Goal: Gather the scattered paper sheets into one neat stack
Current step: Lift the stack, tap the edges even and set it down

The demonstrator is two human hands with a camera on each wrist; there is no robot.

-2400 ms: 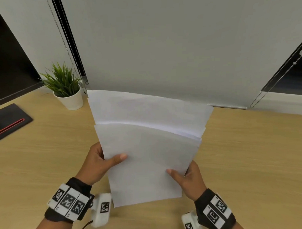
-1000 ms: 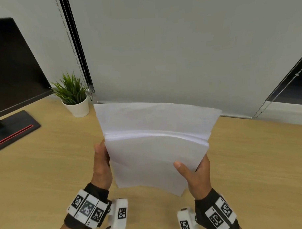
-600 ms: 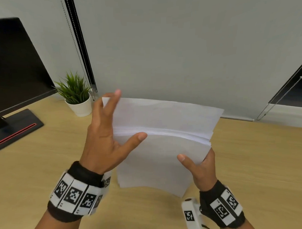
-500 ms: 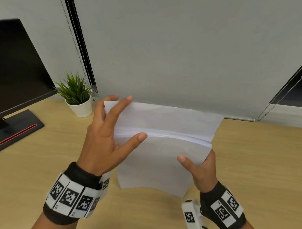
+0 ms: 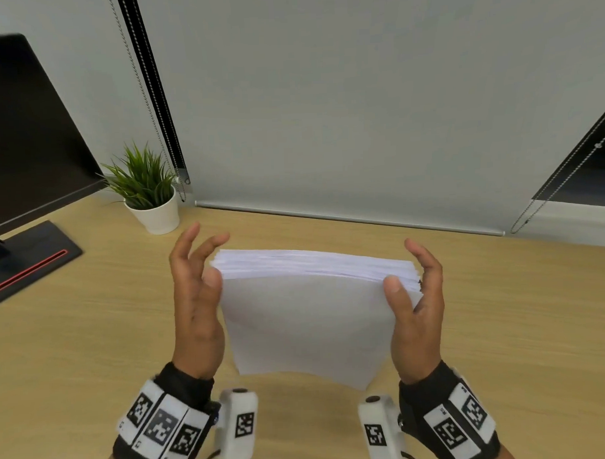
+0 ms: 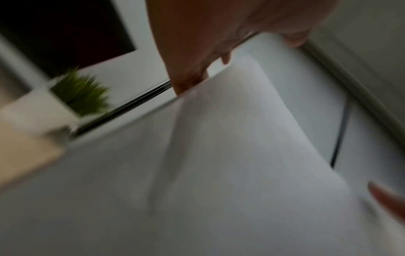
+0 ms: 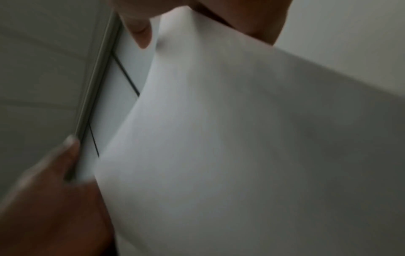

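Note:
A stack of white paper sheets (image 5: 307, 318) stands upright over the wooden desk (image 5: 85, 340), its top edges nearly level. My right hand (image 5: 409, 270) grips its right edge, thumb on the front, fingers behind. My left hand (image 5: 206, 260) lies along the left edge with its fingers spread and fairly straight and the thumb at the edge. The left wrist view is blurred: the paper (image 6: 219, 155) fills it, with fingertips (image 6: 190, 81) at its edge. The right wrist view shows the paper (image 7: 241, 138) between the thumb (image 7: 48, 181) and the fingers (image 7: 140, 31). Whether the bottom edge touches the desk is hidden.
A small potted plant (image 5: 149, 197) stands at the back left. Left of it are a dark monitor (image 5: 23, 136) and its base (image 5: 28, 259). A roller blind's bottom rail (image 5: 345, 217) runs along the back of the desk, with bead chains hanging at both sides.
The sheets that stuck up behind have dropped level with the rest. My left hand left the top edge and came down to the left side. The stack sits lower.

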